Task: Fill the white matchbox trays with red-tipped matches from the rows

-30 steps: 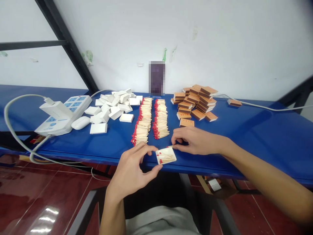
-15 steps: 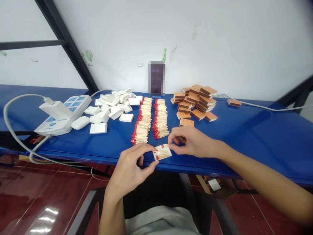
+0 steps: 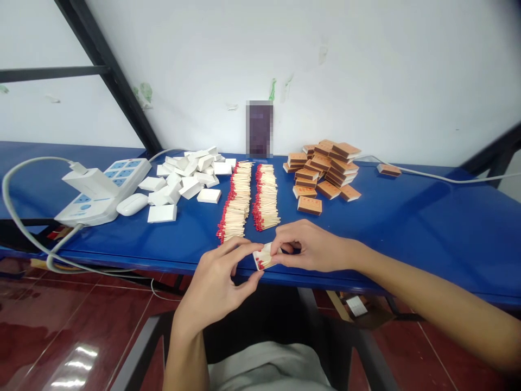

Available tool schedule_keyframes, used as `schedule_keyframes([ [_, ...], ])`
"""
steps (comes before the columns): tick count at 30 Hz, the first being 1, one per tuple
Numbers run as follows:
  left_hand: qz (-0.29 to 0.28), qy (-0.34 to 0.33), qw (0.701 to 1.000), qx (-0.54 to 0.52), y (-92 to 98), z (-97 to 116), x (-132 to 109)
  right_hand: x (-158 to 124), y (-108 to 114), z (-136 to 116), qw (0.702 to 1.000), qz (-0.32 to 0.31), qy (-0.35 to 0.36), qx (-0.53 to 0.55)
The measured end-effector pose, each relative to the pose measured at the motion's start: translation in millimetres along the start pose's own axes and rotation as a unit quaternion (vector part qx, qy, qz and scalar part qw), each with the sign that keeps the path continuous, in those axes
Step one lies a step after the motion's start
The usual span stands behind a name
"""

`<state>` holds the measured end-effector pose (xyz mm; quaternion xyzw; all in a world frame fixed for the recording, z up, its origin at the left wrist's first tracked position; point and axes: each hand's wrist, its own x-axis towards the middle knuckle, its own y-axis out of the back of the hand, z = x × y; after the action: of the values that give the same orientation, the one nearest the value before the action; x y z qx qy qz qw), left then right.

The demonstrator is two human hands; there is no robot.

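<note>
Your left hand point(image 3: 223, 270) pinches the white tray point(image 3: 261, 254) by its left end near the desk's point(image 3: 399, 233) front edge, long axis running left to right, while your right hand point(image 3: 311, 247) has its fingers pressed together over the tray's right end.

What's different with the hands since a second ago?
The right hand moved left and nearer the person, its fingertips now over the white tray, which shifted slightly left. The left hand still grips it. Matches and box piles stayed put.
</note>
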<state>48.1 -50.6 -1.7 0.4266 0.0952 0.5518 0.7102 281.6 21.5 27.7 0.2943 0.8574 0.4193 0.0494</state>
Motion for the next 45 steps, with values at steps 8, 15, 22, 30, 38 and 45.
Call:
schedule_keyframes([
  [8,-0.008,-0.015,1.0,0.023,-0.8,1.5,0.7,-2.1,-1.7,0.3,0.998,0.005,0.022,-0.064],
  [15,-0.02,-0.015,0.999,0.025,-0.5,2.5,2.0,0.4,-3.7,-4.0,1.0,-0.022,0.005,-0.016],
  [22,-0.02,-0.009,0.999,0.024,1.0,3.5,1.9,-1.7,-1.4,-3.5,0.994,0.073,0.026,-0.072],
  [30,-0.01,-0.009,0.999,0.03,-0.2,4.1,2.5,-2.4,7.9,15.2,0.962,0.163,0.034,-0.218],
  [38,-0.029,-0.015,0.999,0.004,3.4,4.0,1.6,0.7,-0.4,30.6,0.968,0.127,-0.021,-0.214],
  [45,-0.03,-0.013,0.999,-0.029,4.5,1.6,0.0,4.6,-0.6,32.0,0.974,0.102,-0.04,-0.199],
])
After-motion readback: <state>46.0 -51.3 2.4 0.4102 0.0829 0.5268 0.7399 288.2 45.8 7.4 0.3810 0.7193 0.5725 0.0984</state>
